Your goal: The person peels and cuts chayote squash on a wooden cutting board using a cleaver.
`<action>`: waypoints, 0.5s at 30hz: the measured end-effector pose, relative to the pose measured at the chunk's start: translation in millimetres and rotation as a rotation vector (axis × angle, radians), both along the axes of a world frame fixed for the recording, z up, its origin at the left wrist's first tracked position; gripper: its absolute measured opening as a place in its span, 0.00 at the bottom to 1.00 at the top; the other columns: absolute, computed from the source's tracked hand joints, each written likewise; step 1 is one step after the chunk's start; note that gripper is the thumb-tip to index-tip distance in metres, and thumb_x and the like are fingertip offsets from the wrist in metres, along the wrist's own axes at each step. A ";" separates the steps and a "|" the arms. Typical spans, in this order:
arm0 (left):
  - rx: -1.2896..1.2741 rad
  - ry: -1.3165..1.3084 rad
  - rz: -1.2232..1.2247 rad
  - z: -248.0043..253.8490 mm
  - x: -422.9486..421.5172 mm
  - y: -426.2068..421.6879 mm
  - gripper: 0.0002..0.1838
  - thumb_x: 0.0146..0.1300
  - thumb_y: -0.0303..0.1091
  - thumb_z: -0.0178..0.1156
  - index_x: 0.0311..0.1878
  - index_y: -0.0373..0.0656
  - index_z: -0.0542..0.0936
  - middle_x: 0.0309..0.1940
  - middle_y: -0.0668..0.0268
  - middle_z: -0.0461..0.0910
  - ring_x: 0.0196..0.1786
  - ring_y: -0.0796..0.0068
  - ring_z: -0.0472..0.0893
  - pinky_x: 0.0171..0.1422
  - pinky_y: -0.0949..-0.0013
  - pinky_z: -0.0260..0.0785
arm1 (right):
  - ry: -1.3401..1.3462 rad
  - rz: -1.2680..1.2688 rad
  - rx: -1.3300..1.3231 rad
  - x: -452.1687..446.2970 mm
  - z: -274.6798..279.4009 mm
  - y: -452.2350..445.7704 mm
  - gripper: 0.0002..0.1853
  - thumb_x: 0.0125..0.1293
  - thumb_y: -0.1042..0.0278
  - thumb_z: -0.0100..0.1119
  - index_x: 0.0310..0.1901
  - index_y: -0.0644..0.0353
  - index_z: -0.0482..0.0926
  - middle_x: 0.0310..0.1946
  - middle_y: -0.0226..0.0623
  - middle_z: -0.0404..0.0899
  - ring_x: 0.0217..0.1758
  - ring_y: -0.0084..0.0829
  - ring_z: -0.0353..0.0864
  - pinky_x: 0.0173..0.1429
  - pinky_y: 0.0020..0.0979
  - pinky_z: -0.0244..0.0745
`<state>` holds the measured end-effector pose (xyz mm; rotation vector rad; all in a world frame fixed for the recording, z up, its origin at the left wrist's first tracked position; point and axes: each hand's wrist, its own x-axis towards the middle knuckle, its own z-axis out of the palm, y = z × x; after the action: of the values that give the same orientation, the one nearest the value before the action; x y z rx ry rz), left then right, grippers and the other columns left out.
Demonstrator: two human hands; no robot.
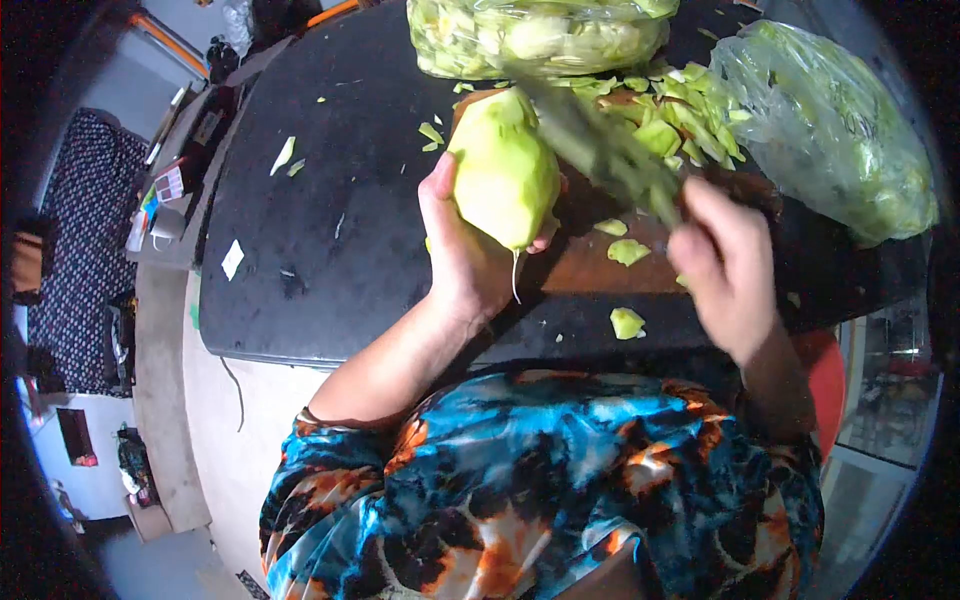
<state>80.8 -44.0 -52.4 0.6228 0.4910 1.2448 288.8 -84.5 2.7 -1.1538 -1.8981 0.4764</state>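
My left hand (465,250) is wrapped round a large, egg-shaped, pale green peeled vegetable (500,175), held up above the table. A thin pale strand hangs from its lower end. In my right hand (730,265) is a knife (600,145), its broad blade smeared by motion and slanting up and left. The blade's tip is close to the vegetable's upper right side; whether they touch I cannot tell. Beneath the hands lies a brown cutting board (570,268), with green cut pieces (690,120) heaped at its far right.
A clear plastic bag of light green pieces (540,38) stands at the back of the black table (320,220). Another filled plastic bag (825,130) is at the right. Loose scraps (628,323) lie near the front edge and a white scrap (233,259) at the left.
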 end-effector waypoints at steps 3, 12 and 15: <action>-0.100 -0.464 -0.337 -10.7 -7.4 -5.1 0.37 0.58 0.65 0.40 0.61 0.44 0.65 0.54 0.58 0.71 0.58 0.61 0.69 0.63 0.56 0.60 | -0.110 0.117 0.039 -9.0 -3.4 -22.0 0.24 0.51 0.46 0.66 0.23 0.59 0.67 0.15 0.34 0.68 0.20 0.38 0.73 0.25 0.35 0.66; -0.109 -0.201 -0.227 12.4 -1.2 -3.8 0.34 0.57 0.60 0.48 0.59 0.43 0.67 0.48 0.58 0.75 0.48 0.62 0.76 0.53 0.60 0.69 | -0.280 0.187 0.332 -32.1 -21.0 -24.6 0.29 0.46 0.38 0.64 0.28 0.60 0.70 0.21 0.34 0.70 0.23 0.38 0.72 0.29 0.35 0.64; -0.097 -0.347 -0.295 9.8 -6.0 -2.9 0.33 0.58 0.60 0.48 0.58 0.43 0.68 0.48 0.59 0.75 0.47 0.63 0.76 0.53 0.59 0.69 | -0.303 0.181 0.342 -35.4 -17.7 -23.0 0.26 0.50 0.38 0.61 0.25 0.56 0.68 0.20 0.32 0.68 0.22 0.35 0.71 0.28 0.34 0.66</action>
<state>74.8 -46.9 -42.6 0.3700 0.1605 1.0137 253.4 -107.4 -15.0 -0.8680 -2.2516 0.0647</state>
